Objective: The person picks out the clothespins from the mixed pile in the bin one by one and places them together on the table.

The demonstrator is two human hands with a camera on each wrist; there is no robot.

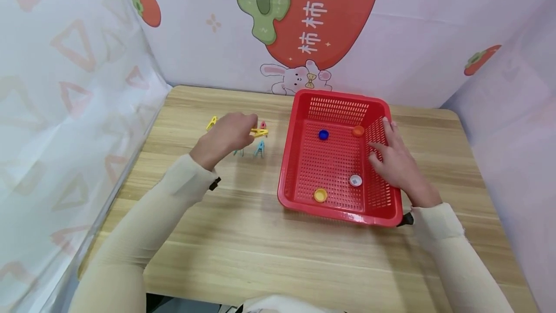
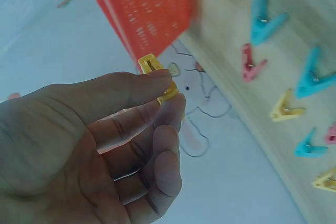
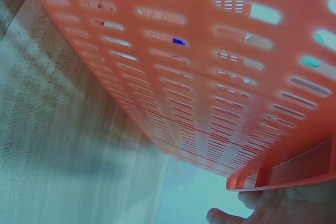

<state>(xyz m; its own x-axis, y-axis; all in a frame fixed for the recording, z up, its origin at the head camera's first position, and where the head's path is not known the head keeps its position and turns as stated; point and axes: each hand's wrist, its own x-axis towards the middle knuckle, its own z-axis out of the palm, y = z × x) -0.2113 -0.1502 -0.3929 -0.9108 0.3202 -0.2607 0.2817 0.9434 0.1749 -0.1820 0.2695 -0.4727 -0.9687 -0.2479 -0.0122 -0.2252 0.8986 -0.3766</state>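
My left hand (image 1: 230, 134) pinches a yellow clothespin (image 1: 260, 132) between thumb and fingertips, above the table left of the red basket. In the left wrist view the yellow clothespin (image 2: 151, 63) sticks out past the thumb. Below and around that hand stand a teal clothespin (image 1: 259, 149), a pink one (image 1: 263, 125) and another yellow clothespin (image 1: 211, 122). My right hand (image 1: 397, 163) rests across the right rim of the red basket (image 1: 284, 177), some fingers stretched along the rim, thumb and forefinger over the inside. The right wrist view shows only part of this hand (image 3: 283, 208).
On the basket floor lie a blue cap (image 1: 323, 135), an orange cap (image 1: 358, 131), a white cap (image 1: 355, 180) and a yellow cap (image 1: 320, 195), apart from each other. The wooden table (image 1: 243, 245) ends at a wall covering (image 1: 195, 37) behind.
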